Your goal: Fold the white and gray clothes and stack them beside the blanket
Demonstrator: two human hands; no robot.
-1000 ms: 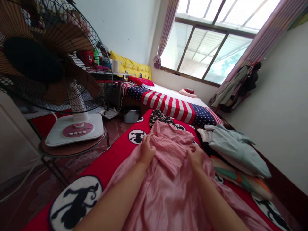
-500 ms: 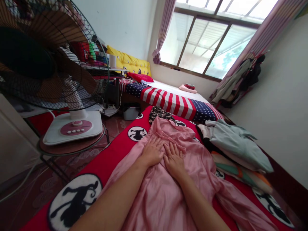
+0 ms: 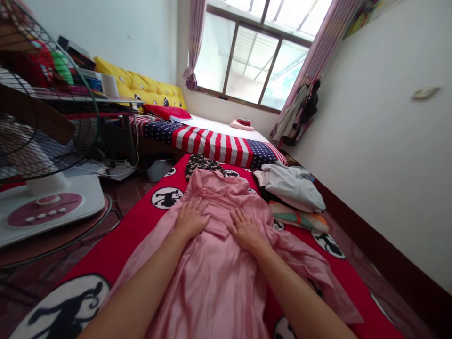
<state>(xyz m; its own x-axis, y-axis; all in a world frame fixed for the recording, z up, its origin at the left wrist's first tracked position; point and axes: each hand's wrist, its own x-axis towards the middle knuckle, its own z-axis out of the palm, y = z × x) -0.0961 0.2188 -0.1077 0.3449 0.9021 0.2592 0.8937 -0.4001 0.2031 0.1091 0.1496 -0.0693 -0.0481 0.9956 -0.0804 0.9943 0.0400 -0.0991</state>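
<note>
A pink satin garment (image 3: 215, 273) lies spread lengthwise on a red bed cover (image 3: 141, 226) printed with black-and-white round motifs. My left hand (image 3: 190, 219) rests flat on the garment's left side near its waist, fingers apart. My right hand (image 3: 245, 230) lies flat on the right side, fingers spread, a folded flap of cloth between the two hands. Neither hand holds anything. The collar end (image 3: 208, 181) points away from me.
A pile of folded clothes (image 3: 293, 193) sits right of the garment, a dark patterned cloth (image 3: 201, 164) beyond its collar. A standing fan (image 3: 42, 141) on a round stand is at left. A flag-patterned bed (image 3: 219, 146) lies ahead, a wall close on the right.
Both hands went from pinching the cloth to lying flat on it, first side by side, now spread apart. The view has swung to the right.
</note>
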